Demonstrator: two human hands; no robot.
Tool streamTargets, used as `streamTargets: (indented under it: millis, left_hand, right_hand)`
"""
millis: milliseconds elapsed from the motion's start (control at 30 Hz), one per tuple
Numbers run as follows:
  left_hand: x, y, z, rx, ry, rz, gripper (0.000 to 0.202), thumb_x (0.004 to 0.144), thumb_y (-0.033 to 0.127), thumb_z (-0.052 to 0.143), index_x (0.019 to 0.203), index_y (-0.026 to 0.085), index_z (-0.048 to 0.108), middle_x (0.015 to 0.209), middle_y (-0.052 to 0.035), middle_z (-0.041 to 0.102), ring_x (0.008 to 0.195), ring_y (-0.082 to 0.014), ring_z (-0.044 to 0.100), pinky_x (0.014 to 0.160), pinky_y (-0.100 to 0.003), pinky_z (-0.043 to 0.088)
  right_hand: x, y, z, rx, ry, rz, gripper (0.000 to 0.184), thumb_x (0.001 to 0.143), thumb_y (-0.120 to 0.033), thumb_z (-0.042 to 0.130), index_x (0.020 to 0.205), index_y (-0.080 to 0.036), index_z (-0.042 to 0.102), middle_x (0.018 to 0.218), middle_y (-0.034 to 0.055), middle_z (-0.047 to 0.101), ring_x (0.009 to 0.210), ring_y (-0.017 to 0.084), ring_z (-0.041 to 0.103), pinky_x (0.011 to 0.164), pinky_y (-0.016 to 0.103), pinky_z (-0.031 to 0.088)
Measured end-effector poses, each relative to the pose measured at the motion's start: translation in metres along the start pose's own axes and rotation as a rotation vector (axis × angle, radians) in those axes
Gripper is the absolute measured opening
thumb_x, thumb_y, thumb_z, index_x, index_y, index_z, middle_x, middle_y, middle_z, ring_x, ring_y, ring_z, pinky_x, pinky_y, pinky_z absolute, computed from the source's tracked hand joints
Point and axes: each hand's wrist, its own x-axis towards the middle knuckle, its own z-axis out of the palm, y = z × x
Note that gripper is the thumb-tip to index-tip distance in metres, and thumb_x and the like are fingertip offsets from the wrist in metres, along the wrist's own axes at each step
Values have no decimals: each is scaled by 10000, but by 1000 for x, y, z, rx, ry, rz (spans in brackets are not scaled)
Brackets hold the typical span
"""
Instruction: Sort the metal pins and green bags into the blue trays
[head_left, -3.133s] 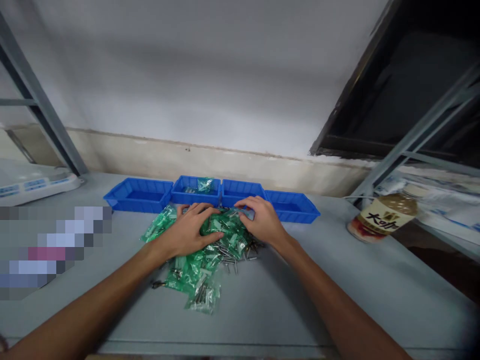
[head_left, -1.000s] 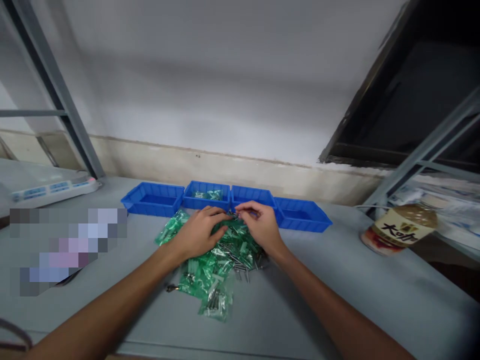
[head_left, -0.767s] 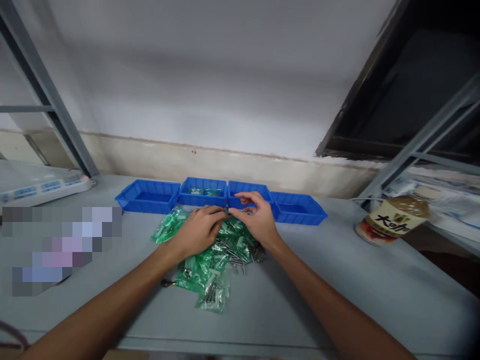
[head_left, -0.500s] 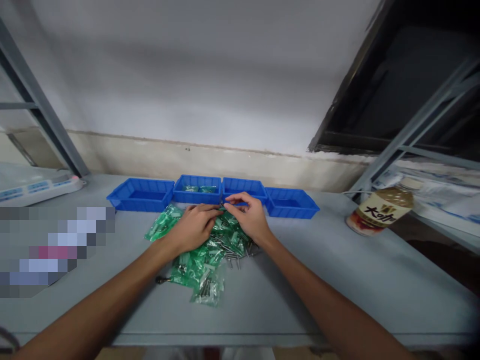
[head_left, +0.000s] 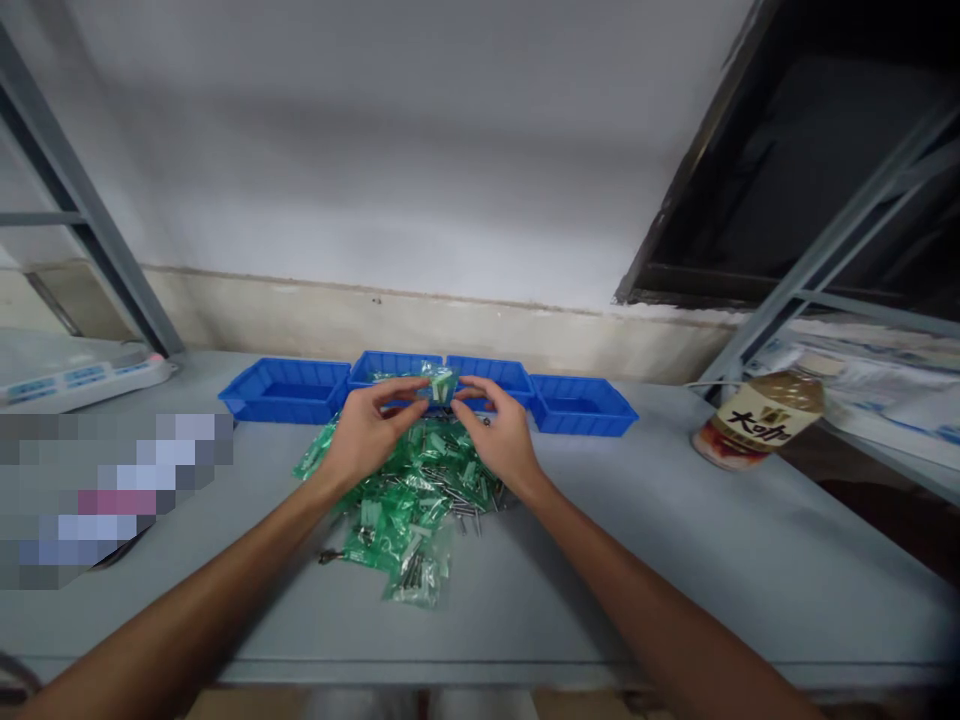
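Between my hands, a small clear plastic bag (head_left: 441,384) with a pale green piece in it is held up in front of the blue bins. My left hand (head_left: 373,425) pinches its left side between thumb and fingers. On its right side, the fingertips of my right hand (head_left: 495,425) are closed on the bag too. Below both hands lies a heap of green plastic bags (head_left: 390,510) holding metal screws and small parts. Loose screws (head_left: 469,515) stick out at the heap's right side. One clear bag of screws (head_left: 417,578) lies at the near end.
Four-sided blue bins stand in a row behind the heap: a left bin (head_left: 289,412), two middle ones and a right bin (head_left: 585,425). A large bottle (head_left: 757,420) stands to the right. A power strip (head_left: 90,380) lies at the left, near a metal frame post (head_left: 112,240).
Both hands have lifted a little off the heap, bringing up the small bag between them. My left hand has turned from lying over the heap to pinching the bag.
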Motion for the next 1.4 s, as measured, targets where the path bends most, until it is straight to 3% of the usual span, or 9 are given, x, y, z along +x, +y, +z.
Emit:
streamTargets:
  millis: [133,267,367,467,600,800,933,1100,1400]
  left_hand:
    - [3,-1,-1,-184,23,-127,369,691,305,756,1015,139,697,807,-44,710,740,-166,659,780,-315,527]
    - [4,-4,1,-302,36,-121,540,638,239,785,1145,168,615,825,-6,684,702,-136,646,762,-306,526]
    - [3,-4,0,-232,53,-96,349,648,225,767,981,162,683,845,-31,692,794,-163,651,816,-328,515]
    - [3,-4,-3,-136,68,10,73,690,231,713,724,166,706,979,-72,688,969,-204,629,860,-332,499]
    - [3,-6,-4,-28,67,109,87,728,224,644,687,187,710,1074,-77,629,1053,-216,588,776,-302,513]
    - [3,-6,-6,147,94,140,180,793,222,593,958,186,654,983,-52,619,790,-153,604,657,-284,505]
    - [0,-2,-9,435,-116,342,155,820,186,549,958,192,619,948,-39,617,891,-184,589,845,-373,488]
    - [-8,-1,-10,738,-418,361,423,784,303,606,1203,270,558,1311,-77,479,1209,-324,430,1010,-588,319]
    - [-9,-8,-7,753,-504,307,390,833,402,594,1194,255,571,1236,-69,576,1180,-306,436,1037,-575,249]
  right_hand:
    - [0,-2,7,350,-53,225,296,777,-327,652,1031,-176,635,723,24,709,722,187,673,711,311,511]
    - [-1,-1,9,463,-82,351,208,729,-342,687,849,-174,672,663,21,689,627,163,651,522,237,461]
    - [-1,-3,7,469,-72,357,220,699,-326,701,862,-178,706,566,-10,633,527,136,590,430,211,403]
    - [-1,-9,5,576,-79,415,225,689,-281,675,886,-183,722,558,-19,616,543,137,590,444,221,457]
    - [-2,-15,4,644,-91,424,168,685,-284,671,810,-191,735,783,23,688,657,144,608,475,235,511]
    - [4,-8,2,575,-81,348,167,662,-264,736,802,-173,739,681,3,665,488,96,539,455,238,480]
    - [34,-18,2,707,126,314,174,659,-238,757,814,-168,717,762,8,679,594,105,605,562,238,526]
    - [62,-32,-3,752,-246,479,207,728,-270,724,893,-151,688,921,81,704,778,182,683,691,323,577]
    - [17,12,-24,255,-239,210,190,740,-355,692,790,-172,707,712,44,703,690,178,655,612,282,505]
